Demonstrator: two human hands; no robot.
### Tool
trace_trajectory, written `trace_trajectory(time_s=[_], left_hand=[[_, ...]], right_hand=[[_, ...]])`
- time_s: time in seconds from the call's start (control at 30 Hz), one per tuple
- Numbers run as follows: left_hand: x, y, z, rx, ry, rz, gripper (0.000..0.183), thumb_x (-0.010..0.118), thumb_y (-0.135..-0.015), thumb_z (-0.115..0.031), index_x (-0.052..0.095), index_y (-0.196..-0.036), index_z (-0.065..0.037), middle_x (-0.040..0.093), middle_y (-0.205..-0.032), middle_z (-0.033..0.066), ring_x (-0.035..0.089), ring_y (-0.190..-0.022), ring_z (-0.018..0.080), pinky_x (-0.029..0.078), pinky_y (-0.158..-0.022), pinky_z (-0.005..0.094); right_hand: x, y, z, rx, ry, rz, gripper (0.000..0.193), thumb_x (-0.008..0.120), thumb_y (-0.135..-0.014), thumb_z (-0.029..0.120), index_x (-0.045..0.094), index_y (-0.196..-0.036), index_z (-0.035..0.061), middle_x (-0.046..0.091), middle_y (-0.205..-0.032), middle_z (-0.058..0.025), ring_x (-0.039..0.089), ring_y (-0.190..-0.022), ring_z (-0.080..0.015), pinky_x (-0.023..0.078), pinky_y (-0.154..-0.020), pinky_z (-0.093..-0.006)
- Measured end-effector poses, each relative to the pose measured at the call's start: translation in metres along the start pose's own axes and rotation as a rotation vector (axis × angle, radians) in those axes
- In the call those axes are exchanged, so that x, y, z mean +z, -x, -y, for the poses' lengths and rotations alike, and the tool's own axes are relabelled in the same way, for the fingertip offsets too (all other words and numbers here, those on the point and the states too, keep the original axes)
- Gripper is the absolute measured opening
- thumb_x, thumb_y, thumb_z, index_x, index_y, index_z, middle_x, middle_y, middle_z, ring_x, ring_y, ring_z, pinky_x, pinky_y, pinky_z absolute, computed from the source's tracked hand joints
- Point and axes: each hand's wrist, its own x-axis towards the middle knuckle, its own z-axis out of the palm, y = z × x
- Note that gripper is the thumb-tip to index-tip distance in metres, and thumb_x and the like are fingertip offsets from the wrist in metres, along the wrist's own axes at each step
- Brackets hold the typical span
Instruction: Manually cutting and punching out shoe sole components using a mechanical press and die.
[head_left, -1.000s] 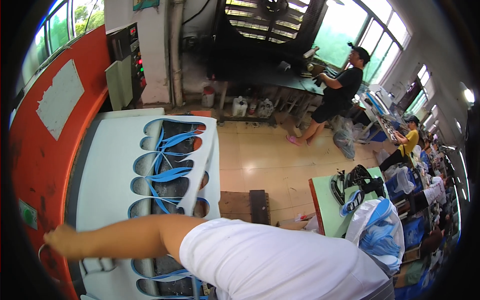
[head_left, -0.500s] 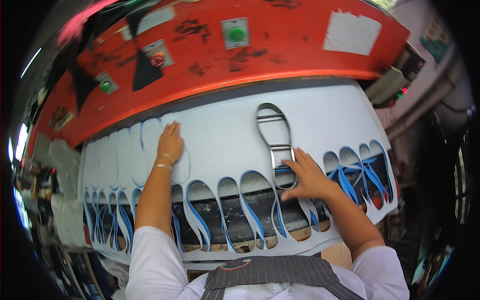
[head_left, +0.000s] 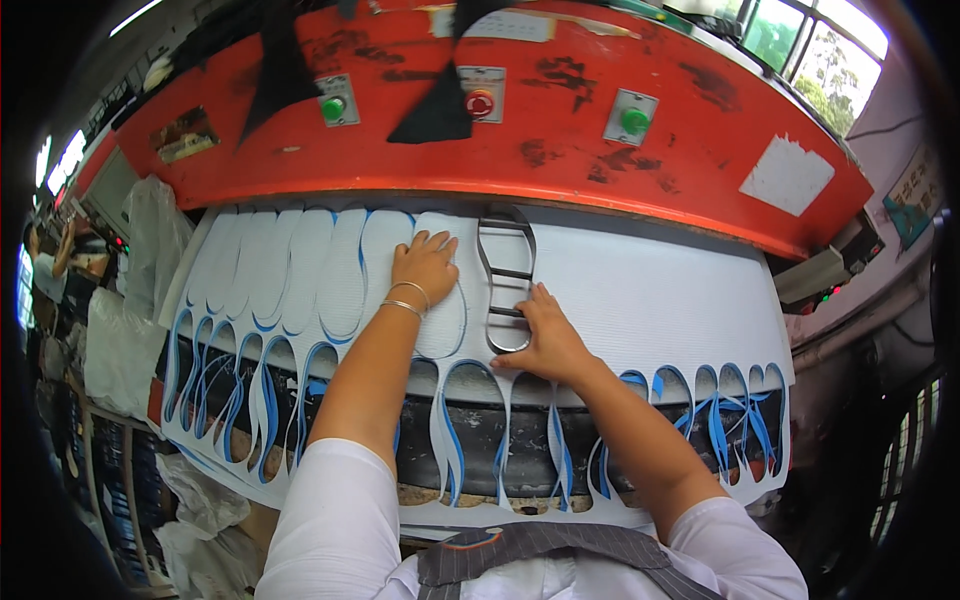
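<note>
A white foam sheet (head_left: 650,290) with blue beneath its cut edges lies before me. My left hand (head_left: 426,272) rests open and flat on a sole-shaped cutout (head_left: 440,325) in it, fingers spread. Beside that cutout, to its right, stands a metal sole-shaped cutting die (head_left: 512,273) with several crossbars. My right hand (head_left: 552,342) grips the die's near end, thumb at the near edge and fingers along the right side. More sole-shaped cutouts (head_left: 340,275) run in a row to the left, still lying within the sheet.
A red press beam (head_left: 420,165) with green and red push buttons spans the far side. Along the near edge, the sheet's looped leftover strips (head_left: 450,450) lie over a dark surface. Clear plastic bags (head_left: 120,345) hang at the left; a grey box (head_left: 825,270) sits at the right.
My right hand has brought the die leftward across the sheet, close to my left hand, and it now stands straighter. My left hand stays on the same cutout. The view has shifted left.
</note>
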Motion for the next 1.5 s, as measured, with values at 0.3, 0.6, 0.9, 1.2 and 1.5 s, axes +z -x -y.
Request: trace_trajectory(time_s=[0.3,0.6,0.9,1.2,1.5], left_hand=[[0.023,-0.004,0.018,0.01,0.165,-0.06,0.053,0.044,-0.087,-0.024,0.048,-0.139,-0.018,0.037,-0.149,0.0019,0.022,-0.142,0.0234,0.021,-0.108,0.0448],[0.025,-0.02,0.025,0.013,0.188,-0.101,0.051,0.044,-0.087,-0.024,0.049,-0.137,-0.018,0.038,-0.149,0.0015,0.023,-0.14,0.0235,0.021,-0.107,0.0446],[0.01,0.0,0.018,0.003,0.164,0.011,0.047,0.042,-0.088,-0.024,0.051,-0.134,-0.015,0.045,-0.142,0.0077,0.032,-0.135,0.0273,0.023,-0.107,0.0468],[-0.05,0.054,0.044,-0.125,0.917,-0.281,0.023,0.063,-0.089,-0.021,0.07,-0.102,-0.004,0.072,-0.089,0.0105,0.069,-0.082,0.0208,0.053,-0.077,0.0315],[-0.205,0.013,0.112,-0.127,0.391,-0.968,0.029,0.055,-0.093,-0.016,0.051,-0.069,-0.002,0.048,-0.064,0.0138,0.048,-0.059,0.0295,0.038,-0.057,0.0422]], right_hand=[[0.032,-0.02,0.014,-0.002,0.103,-0.019,0.085,0.086,-0.055,0.048,0.055,-0.115,-0.0044,0.038,-0.135,-0.0378,0.026,-0.136,-0.049,0.02,-0.114,-0.0504],[0.036,-0.031,0.011,-0.02,0.119,-0.098,0.079,0.085,-0.055,0.042,0.055,-0.113,-0.0032,0.037,-0.135,-0.0396,0.03,-0.134,-0.0491,0.022,-0.113,-0.0494],[0.043,-0.017,0.009,-0.032,0.134,-0.04,0.088,0.085,-0.057,0.046,0.051,-0.121,-0.0022,0.031,-0.14,-0.0392,0.027,-0.134,-0.0506,0.022,-0.113,-0.0493],[-0.118,-0.03,0.01,-0.159,0.053,-0.877,0.068,0.073,-0.082,0.03,0.043,-0.135,0.0009,0.038,-0.143,-0.0214,0.033,-0.135,-0.035,0.028,-0.11,-0.0443],[-0.212,-0.121,0.023,-0.257,0.535,-1.435,0.059,0.064,-0.09,0.031,0.041,-0.137,0.0037,0.028,-0.148,-0.0201,0.022,-0.138,-0.0385,0.015,-0.111,-0.0547]])
